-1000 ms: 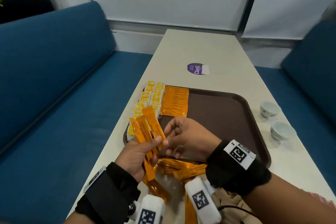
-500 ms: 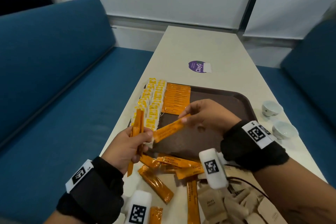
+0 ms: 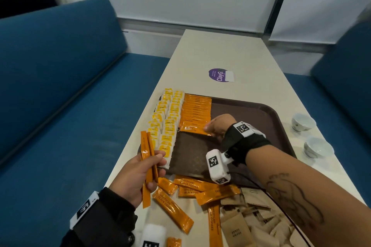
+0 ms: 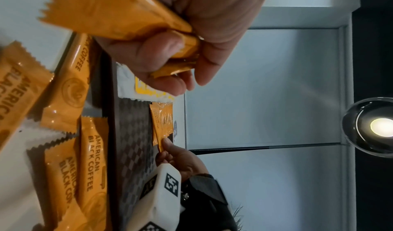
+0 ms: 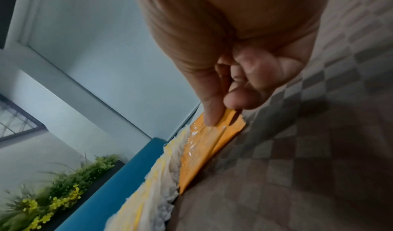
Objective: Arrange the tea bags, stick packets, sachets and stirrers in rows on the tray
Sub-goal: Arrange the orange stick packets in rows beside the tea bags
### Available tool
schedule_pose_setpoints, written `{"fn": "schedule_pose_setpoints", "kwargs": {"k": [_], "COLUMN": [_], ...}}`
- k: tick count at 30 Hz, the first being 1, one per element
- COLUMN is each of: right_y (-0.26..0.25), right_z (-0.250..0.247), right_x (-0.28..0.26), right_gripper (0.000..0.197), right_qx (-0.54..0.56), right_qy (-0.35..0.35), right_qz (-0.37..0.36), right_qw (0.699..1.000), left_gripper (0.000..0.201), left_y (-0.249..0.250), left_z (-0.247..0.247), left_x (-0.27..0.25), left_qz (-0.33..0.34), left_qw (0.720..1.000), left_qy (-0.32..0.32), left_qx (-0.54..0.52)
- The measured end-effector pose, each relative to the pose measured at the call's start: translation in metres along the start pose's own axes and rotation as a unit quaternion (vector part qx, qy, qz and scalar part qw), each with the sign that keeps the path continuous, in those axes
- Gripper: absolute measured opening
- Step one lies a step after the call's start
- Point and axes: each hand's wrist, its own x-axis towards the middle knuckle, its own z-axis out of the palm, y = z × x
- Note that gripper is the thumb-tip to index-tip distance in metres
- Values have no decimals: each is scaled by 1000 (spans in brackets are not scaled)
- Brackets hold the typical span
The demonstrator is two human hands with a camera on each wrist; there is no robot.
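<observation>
Stick packet (image 3: 197, 129) you lifted half a second ago now lies on the tray (image 3: 267, 115)'s row, right hand (image 3: 217, 126) pinching it; your left hand (image 3: 136, 176) grips two sticks (image 3: 147, 158).

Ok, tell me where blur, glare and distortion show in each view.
Head view: wide-angle bending of the table edges, blur at the corners, the tray sharp. Left wrist view: a lamp glares at the right edge; the stick packets in the left hand are soft. Right wrist view: the right hand and plant are blurred.
</observation>
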Motion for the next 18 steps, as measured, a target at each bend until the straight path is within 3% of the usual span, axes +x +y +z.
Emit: {"fn": "schedule_pose_setpoints", "kwargs": {"k": [3,6,10,15,18], "right_y": [-15,-24,-27,-26,-25], "right_z": [5,7,8,6,4], "right_x": [4,16,19,35,40], "right_gripper": [41,43,31,32,35], "right_qx": [-134,-258,-302,-363,-411], "right_qy": [-41,-99,-82,-87,-79], "right_qz": [71,86,81,75,50], "right_qw": [987,957,946,925,907], "left_gripper": [13,13,14,19,32], "left_y": [-2,-4,-5,-7,-9], "left_z": [-1,-2,-2,1,4], "left_x": [0,1,2,2,1], "left_qz": [-1,2,10,14,14], "left_qw": [1000,1000,1000,999,998], "left_qy": [0,-2,-4,-22,-37], "left_qx": [-7,-11,0,29,41]}}
